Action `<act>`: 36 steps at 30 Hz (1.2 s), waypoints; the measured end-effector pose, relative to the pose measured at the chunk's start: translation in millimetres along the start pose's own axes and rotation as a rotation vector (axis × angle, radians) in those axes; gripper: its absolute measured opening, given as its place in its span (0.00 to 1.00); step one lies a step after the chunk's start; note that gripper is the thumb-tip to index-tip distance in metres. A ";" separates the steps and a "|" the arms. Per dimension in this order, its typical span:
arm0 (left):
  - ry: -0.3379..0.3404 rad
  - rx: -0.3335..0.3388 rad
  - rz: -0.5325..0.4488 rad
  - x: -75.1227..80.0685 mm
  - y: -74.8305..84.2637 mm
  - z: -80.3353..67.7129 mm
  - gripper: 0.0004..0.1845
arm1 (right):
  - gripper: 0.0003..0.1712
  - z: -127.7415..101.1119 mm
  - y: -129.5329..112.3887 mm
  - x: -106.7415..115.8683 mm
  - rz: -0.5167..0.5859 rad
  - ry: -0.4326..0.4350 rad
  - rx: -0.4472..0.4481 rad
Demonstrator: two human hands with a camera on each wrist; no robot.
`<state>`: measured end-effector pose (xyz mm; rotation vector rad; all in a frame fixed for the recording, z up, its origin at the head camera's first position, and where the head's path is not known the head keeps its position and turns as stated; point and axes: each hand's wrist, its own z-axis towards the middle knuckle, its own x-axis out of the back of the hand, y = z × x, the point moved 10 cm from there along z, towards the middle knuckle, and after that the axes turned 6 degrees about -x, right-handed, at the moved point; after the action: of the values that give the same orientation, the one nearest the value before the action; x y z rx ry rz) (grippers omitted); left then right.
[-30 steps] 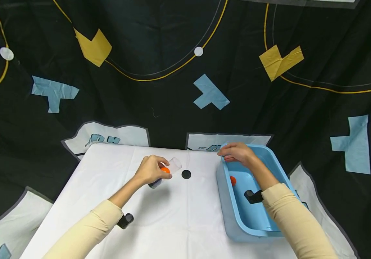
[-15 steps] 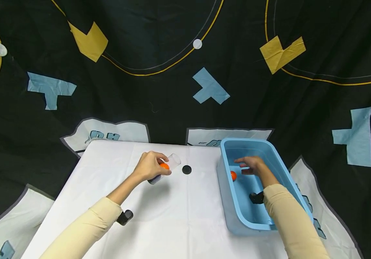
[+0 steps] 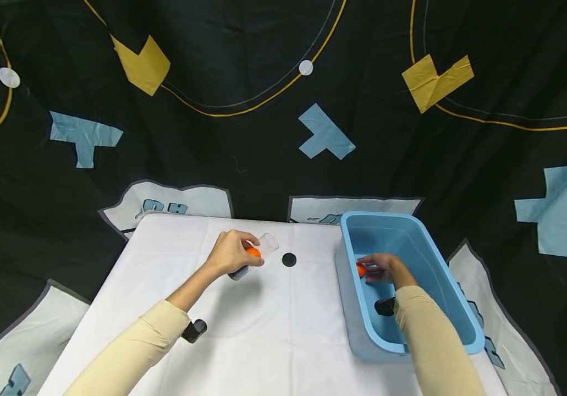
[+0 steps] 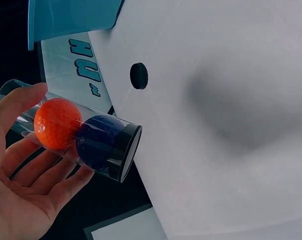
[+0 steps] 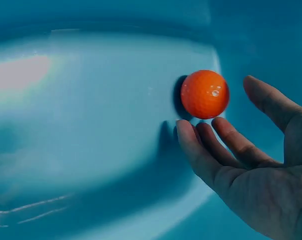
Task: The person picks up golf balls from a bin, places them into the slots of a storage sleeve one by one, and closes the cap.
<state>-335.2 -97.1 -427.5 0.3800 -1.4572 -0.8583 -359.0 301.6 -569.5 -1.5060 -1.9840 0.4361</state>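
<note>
Your right hand (image 5: 251,165) reaches open-fingered for the orange ball (image 5: 204,94) inside the blue tub (image 3: 412,231); a nudge could roll it away. Your left hand (image 4: 21,185) holds the clear tube (image 4: 76,135) tilted, so its balls could slip out.

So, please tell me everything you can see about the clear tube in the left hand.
The clear tube looks like thin transparent plastic, with a dark rim at its near end. It holds two balls: an orange ball and a dark blue ball nearer that rim. It lies tilted above the white table, off its surface. The left hand grips it, fingers curled round.
</note>
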 end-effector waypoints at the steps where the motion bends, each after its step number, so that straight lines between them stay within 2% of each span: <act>1: 0.003 0.001 0.000 -0.2 0.1 0.1 0.19 | 0.28 0.7 2.0 -0.4 0.011 -0.003 -0.007; 8: 0.001 0.008 -0.013 -4.3 1.0 0.4 0.19 | 0.29 6.9 15.3 4.8 0.064 0.017 -0.054; 14: 0.008 0.015 -0.014 -4.0 1.0 -0.2 0.18 | 0.29 11.8 14.7 1.5 0.067 0.011 -0.030; 23: -0.005 -0.002 -0.017 -5.3 1.2 1.5 0.19 | 0.19 20.7 12.2 0.7 0.098 0.072 -0.014; 26: -0.010 0.003 -0.019 -5.7 0.4 0.4 0.19 | 0.18 22.4 13.1 -2.3 0.116 0.052 -0.002; 30: -0.022 -0.003 -0.016 -8.0 0.9 0.0 0.20 | 0.21 16.6 10.4 -5.5 0.114 -0.009 0.004; 36: -0.006 0.002 -0.004 -6.0 1.3 -0.8 0.19 | 0.26 -5.7 -14.7 -1.0 0.125 -0.060 0.034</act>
<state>-333.5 -92.2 -431.0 0.3822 -1.4633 -0.8621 -366.2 295.7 -556.8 -1.6188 -1.9237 0.5707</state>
